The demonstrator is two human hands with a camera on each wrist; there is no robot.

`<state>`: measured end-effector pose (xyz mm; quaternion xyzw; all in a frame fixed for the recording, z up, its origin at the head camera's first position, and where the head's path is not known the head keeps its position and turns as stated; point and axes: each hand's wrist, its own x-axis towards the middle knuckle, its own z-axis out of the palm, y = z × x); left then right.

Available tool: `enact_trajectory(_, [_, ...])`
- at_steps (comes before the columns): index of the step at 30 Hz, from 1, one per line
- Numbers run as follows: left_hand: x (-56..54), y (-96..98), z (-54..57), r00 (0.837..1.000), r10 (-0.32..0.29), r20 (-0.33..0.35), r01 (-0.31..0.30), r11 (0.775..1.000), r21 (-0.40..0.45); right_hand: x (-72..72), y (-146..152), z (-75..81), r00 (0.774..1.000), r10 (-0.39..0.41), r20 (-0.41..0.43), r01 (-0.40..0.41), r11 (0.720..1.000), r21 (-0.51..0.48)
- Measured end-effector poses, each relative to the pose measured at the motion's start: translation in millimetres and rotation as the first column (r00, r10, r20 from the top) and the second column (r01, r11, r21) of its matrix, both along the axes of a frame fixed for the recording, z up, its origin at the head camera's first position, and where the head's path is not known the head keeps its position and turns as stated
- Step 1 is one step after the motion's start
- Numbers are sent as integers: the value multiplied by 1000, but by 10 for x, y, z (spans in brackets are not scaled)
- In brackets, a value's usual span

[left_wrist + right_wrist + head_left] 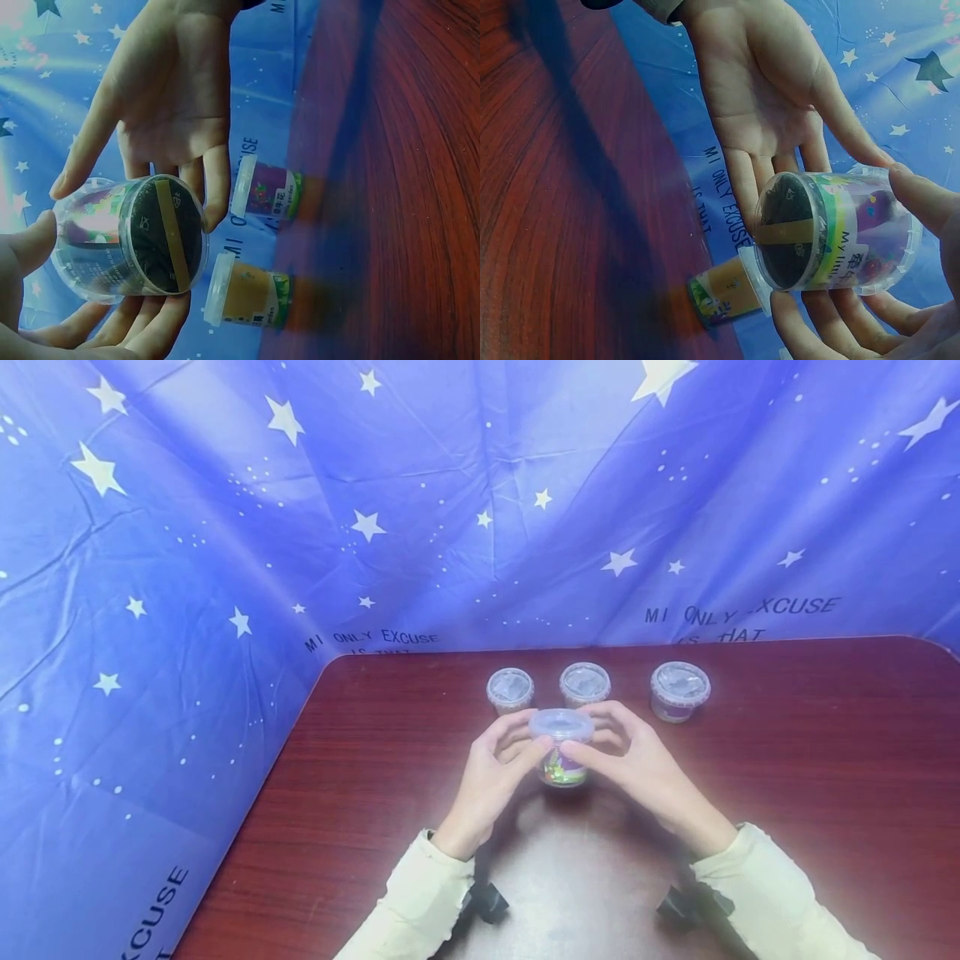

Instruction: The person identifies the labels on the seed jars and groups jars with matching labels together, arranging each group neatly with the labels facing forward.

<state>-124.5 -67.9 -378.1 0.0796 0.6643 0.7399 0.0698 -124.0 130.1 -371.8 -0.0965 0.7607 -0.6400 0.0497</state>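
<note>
A clear plastic tub (564, 770) with a translucent lid (561, 723) is held upright between both hands, raised off the table. Its printed label shows purple and green. From below, in the left wrist view, the tub's underside (151, 236) looks dark with a tan strip across it. My left hand (491, 768) grips the left side, thumb at the front just under the lid and fingers curled behind. On the opposite side my right hand (651, 770) holds it the same way, its thumb close to the other one. The fingertips behind the tub are partly hidden.
Three similar lidded tubs stand in a row toward the back of the dark red wooden table (360, 760): a left one (511, 688), a middle one (585, 682) and a right one (680, 690). Behind them hangs a blue star-printed cloth (450, 527).
</note>
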Motion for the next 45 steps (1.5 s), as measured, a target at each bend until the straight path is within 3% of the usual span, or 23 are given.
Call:
enact_trajectory(12, [-2, -94, -18, 996, -75, 38, 74, 997, 31, -6, 49, -3, 997, 69, 30, -69, 997, -26])
enact_trajectory(17, [-12, -109, -14, 994, -108, 26, 106, 992, 69, -12, 96, 4, 993, 115, 23, -113, 992, -63])
enact_trajectory(23, [-16, -114, -8, 976, -215, 20, 210, 968, 136, -6, 140, 20, 987, 159, 35, -156, 984, -85])
enact_trajectory(26, [-20, -111, -19, 970, -241, 22, 235, 960, 150, -8, 140, 20, 985, 169, 36, -165, 980, -107])
enact_trajectory(32, [-23, -100, -14, 972, -232, 28, 226, 963, 144, -5, 139, 21, 987, 152, 41, -147, 983, -112])
enact_trajectory(39, [-18, -99, -22, 994, -102, 30, 100, 992, 74, 3, 119, 55, 999, 35, 28, -35, 999, 5])
enact_trajectory(45, [45, -44, 41, 999, -48, 14, 47, 998, 36, 25, 66, 46, 999, -29, -31, 30, 998, 48])
